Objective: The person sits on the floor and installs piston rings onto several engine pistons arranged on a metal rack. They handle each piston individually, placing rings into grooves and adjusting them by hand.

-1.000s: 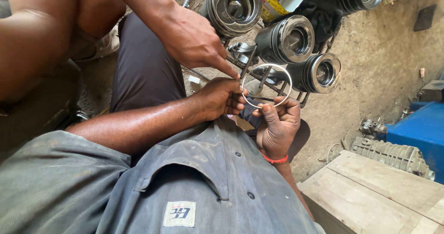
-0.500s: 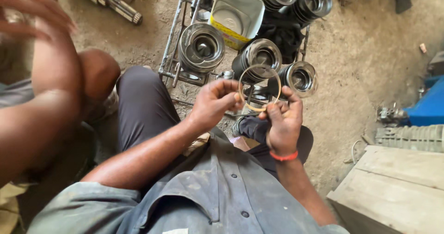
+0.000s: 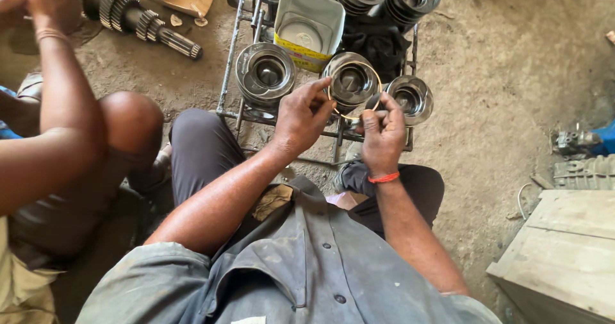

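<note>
Overhead, the head view shows both hands pinching one thin metal ring [image 3: 354, 90] between them: the left hand [image 3: 301, 120] grips its left edge, the right hand [image 3: 383, 132], with an orange band at the wrist, grips its right edge. The ring hangs just above a piston [image 3: 351, 80] standing on a metal rack [image 3: 230, 61] on the dirt floor. Other pistons [image 3: 265, 73] sit beside it, and an open tin [image 3: 307, 26] behind. A toothed gear shaft [image 3: 134, 17] lies at upper left, near another person's raised arm [image 3: 64, 87].
</note>
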`<action>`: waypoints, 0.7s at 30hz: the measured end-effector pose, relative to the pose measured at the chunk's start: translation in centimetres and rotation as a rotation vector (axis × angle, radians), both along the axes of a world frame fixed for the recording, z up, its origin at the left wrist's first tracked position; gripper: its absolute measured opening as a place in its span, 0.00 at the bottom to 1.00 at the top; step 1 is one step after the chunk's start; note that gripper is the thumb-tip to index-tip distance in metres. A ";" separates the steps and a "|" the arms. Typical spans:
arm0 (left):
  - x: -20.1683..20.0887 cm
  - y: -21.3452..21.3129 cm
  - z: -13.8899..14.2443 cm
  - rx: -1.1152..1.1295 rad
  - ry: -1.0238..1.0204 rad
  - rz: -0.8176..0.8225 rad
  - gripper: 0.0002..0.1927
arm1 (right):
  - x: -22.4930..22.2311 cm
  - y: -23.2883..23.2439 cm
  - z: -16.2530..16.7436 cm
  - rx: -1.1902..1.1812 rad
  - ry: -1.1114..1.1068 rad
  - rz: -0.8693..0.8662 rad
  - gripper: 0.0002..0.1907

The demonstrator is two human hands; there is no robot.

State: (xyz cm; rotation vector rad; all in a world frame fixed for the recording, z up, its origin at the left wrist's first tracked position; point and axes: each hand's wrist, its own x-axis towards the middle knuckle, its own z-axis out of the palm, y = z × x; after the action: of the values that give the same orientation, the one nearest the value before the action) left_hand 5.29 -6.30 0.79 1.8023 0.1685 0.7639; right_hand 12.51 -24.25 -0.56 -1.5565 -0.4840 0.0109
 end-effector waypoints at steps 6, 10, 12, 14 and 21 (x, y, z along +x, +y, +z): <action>0.1 -0.3 -1.1 0.010 0.041 -0.019 0.29 | -0.6 0.1 -0.6 -0.230 -0.052 -0.005 0.46; 0.4 -0.7 -1.3 -0.089 0.057 -0.077 0.29 | -0.9 0.7 -1.0 -0.204 -0.025 -0.031 0.53; 0.5 -0.7 -1.2 -0.069 0.078 -0.071 0.29 | -0.8 0.9 -1.2 -0.174 -0.039 -0.029 0.53; 0.6 -0.6 -1.1 -0.041 0.086 -0.063 0.30 | -0.5 1.0 -1.3 -0.166 -0.051 -0.041 0.52; 0.8 0.0 -0.3 0.102 0.070 -0.074 0.33 | 0.2 1.7 -1.9 -0.099 -0.044 -0.048 0.51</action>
State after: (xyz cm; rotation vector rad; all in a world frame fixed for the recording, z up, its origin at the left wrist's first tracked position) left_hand 6.14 -6.28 0.51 1.9221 0.1105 0.6678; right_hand 12.68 -22.57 -2.46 -1.6680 -0.4872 -0.0371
